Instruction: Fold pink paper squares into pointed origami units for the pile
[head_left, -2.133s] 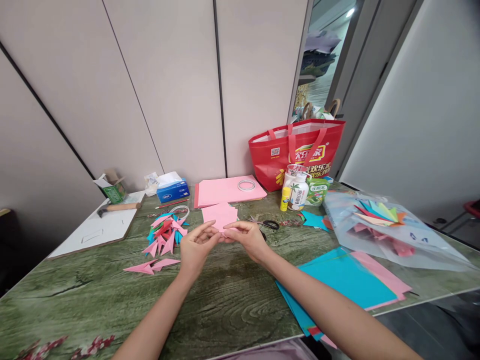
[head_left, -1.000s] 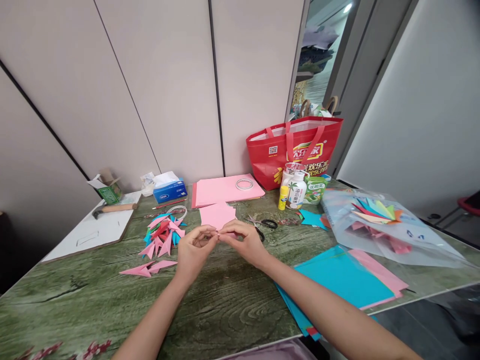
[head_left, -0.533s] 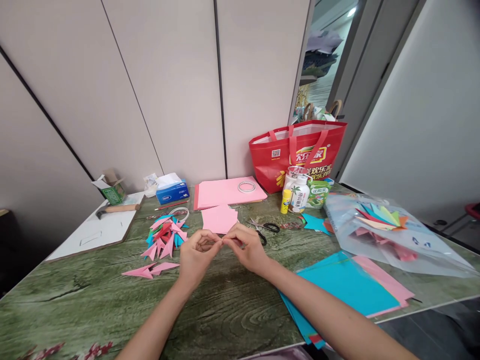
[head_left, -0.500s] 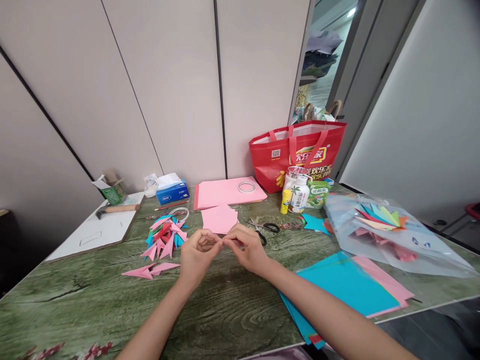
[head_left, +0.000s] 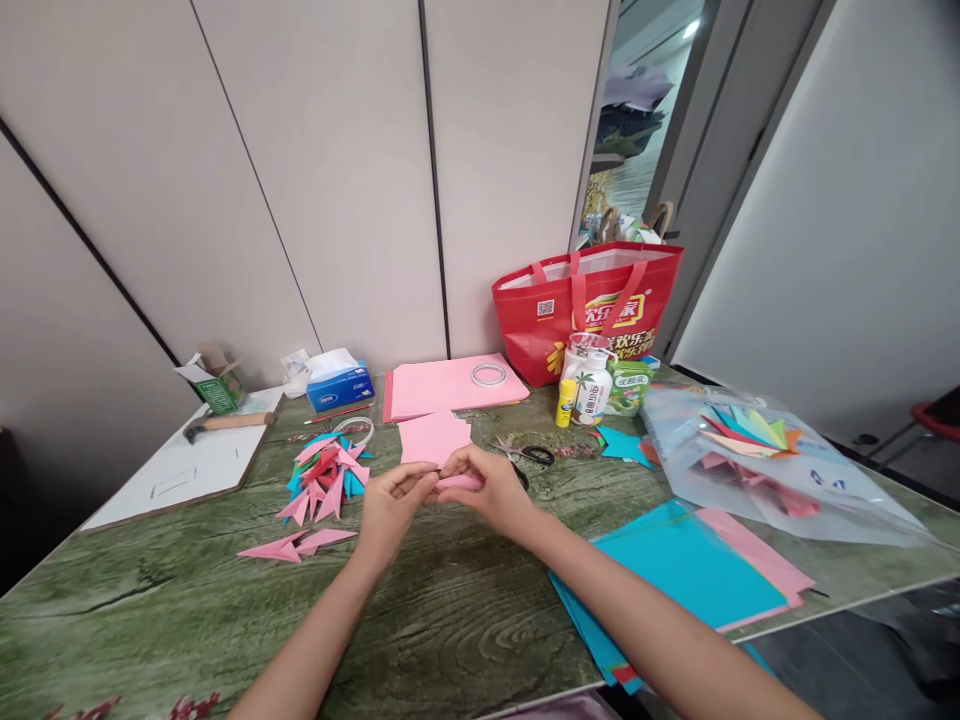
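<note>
- Head view: nearest to me, blue sheets (head_left: 694, 565) lie over pink sheets (head_left: 761, 560), right of the small pink squares (head_left: 435, 436) and this side of them.
- On the table (head_left: 457, 620), left of the squares and nearer, I see two loose pointed pieces (head_left: 274, 547), both pink.
- The left hand (head_left: 391, 512), just this side of the squares, has its fingertips closed on the left end of a folded pink piece (head_left: 461, 482).
- The right hand (head_left: 496, 492) grips that piece's right end between thumb and fingers; the hands partly hide it, so I can't make out its full shape.
- Left of the squares sits a heap of folded pieces (head_left: 325, 467), pink, blue and red.
- Just right of the squares, I spot scissors (head_left: 529, 453), one handle ring partly behind the right hand.
- Beyond and right of the squares, a yellow glue stick (head_left: 565, 402) stands beside a white bottle (head_left: 591, 390).
- Directly beyond the squares lie large pink sheets (head_left: 427, 388), bearing a tape roll (head_left: 502, 377).
- Farther right, behind the bottle, stands a red bag (head_left: 551, 328).
</note>
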